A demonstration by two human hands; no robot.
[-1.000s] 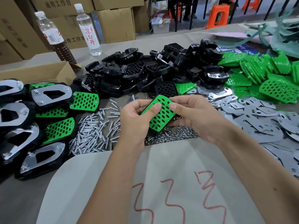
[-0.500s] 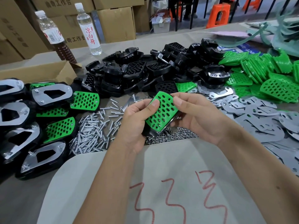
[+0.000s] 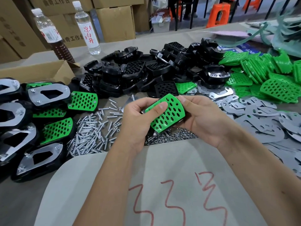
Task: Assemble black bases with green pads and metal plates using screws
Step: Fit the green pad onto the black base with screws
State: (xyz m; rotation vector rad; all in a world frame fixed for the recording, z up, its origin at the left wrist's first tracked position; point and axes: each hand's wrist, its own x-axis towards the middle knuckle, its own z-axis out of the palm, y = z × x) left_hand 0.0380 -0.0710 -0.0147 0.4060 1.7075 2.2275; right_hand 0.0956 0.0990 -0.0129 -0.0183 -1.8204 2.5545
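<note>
Black bases already fitted with green perforated pads and shiny metal plates (image 3: 44, 95) lie stacked at far left, beside loose silver screws (image 3: 92, 128). At centre, left hand (image 3: 138, 121) and right hand (image 3: 200, 118) together grip one green pad (image 3: 167, 116) over a base, unscrewed. Bare black bases (image 3: 146, 69), pads and plates remain rightward.

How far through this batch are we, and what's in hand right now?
Done: several finished units with metal plates screwed on lie at the left. In hand: the left hand and right hand grip one green pad over a black part, no plate visible. Left: big piles of black bases, loose pads, plates and screws.
</note>
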